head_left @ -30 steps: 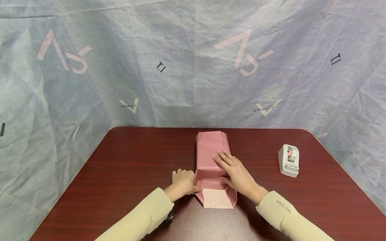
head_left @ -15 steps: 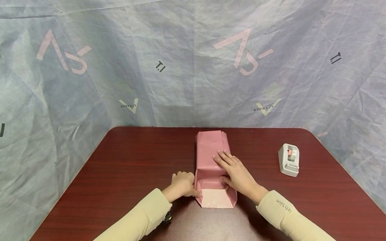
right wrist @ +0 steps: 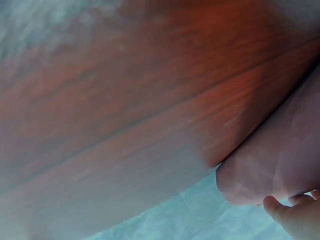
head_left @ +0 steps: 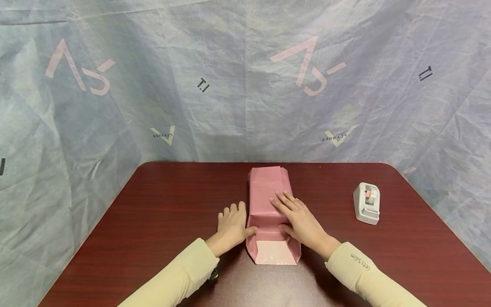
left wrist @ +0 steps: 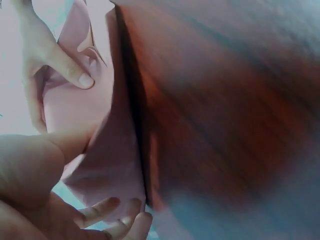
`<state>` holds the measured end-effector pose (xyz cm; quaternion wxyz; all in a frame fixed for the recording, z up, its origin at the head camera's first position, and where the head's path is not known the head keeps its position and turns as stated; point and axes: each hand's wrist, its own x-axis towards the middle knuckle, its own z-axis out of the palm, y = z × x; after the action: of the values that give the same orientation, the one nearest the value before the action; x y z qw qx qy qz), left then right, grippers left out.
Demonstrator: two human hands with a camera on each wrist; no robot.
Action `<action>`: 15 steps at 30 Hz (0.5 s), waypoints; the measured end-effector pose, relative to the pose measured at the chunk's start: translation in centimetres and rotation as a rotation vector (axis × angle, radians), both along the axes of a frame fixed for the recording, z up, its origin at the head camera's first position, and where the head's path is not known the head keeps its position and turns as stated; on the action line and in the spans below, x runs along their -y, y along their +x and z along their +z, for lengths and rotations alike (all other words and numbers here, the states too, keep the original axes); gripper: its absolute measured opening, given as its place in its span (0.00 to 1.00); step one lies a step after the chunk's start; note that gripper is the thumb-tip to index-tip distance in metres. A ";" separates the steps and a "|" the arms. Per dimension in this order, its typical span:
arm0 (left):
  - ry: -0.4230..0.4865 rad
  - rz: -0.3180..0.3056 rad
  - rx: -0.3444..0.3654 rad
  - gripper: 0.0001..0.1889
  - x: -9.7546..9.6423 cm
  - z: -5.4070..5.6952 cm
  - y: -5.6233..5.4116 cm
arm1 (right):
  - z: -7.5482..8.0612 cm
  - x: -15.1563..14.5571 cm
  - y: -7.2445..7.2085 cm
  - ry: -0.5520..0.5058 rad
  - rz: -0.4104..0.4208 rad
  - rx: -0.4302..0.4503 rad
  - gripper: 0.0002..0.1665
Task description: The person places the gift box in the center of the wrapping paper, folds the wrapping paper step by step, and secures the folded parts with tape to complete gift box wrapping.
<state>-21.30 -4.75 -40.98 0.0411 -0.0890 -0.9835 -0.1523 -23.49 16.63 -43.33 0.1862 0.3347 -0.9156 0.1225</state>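
Note:
A long package wrapped in pink paper (head_left: 264,194) lies on the table, pointing away from me. At its near end the side paper is folded in, and a flap (head_left: 275,252) with a pale inner side lies spread toward me. My left hand (head_left: 231,224) is at the package's left side, its thumb pressing the folded end and its fingers stretched along the side paper (left wrist: 112,170). Across the right part of the top rests my right hand (head_left: 303,218), fingers straight, its thumb on the end fold. The right wrist view shows the package's pink side (right wrist: 280,155) and some fingertips.
A white tape dispenser (head_left: 367,204) stands to the right on the dark red wooden table (head_left: 184,192). Behind and beside the table hangs a grey printed cloth (head_left: 215,119). Light sleeves cover both forearms, and something dark shows at the left wrist.
My left hand has let its thumb slide from the lower left corner up to the end fold, and its fingers have stretched forward along the side. The right hand and package stay put.

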 end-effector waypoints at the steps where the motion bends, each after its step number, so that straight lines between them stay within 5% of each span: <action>1: 0.002 0.001 -0.009 0.29 -0.1 -0.1 -0.1 | 0.0 0.0 0.0 -0.001 -0.001 -0.001 0.48; 5: 0.012 0.003 -0.020 0.32 -0.2 -0.6 -0.3 | -0.1 0.0 0.0 0.003 -0.003 -0.007 0.48; 9: 0.088 -0.024 -0.056 0.45 -0.3 -1.0 -0.5 | 0.0 0.0 0.0 0.009 0.003 -0.013 0.48; 15: 0.040 -0.185 -0.190 0.56 -0.6 -1.1 -1.4 | 0.0 -0.1 -0.1 0.017 0.011 -0.031 0.49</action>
<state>-22.75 -4.15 -42.06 0.1217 -0.1928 -0.9594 -0.1658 -23.57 16.74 -43.30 0.1968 0.3431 -0.9118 0.1106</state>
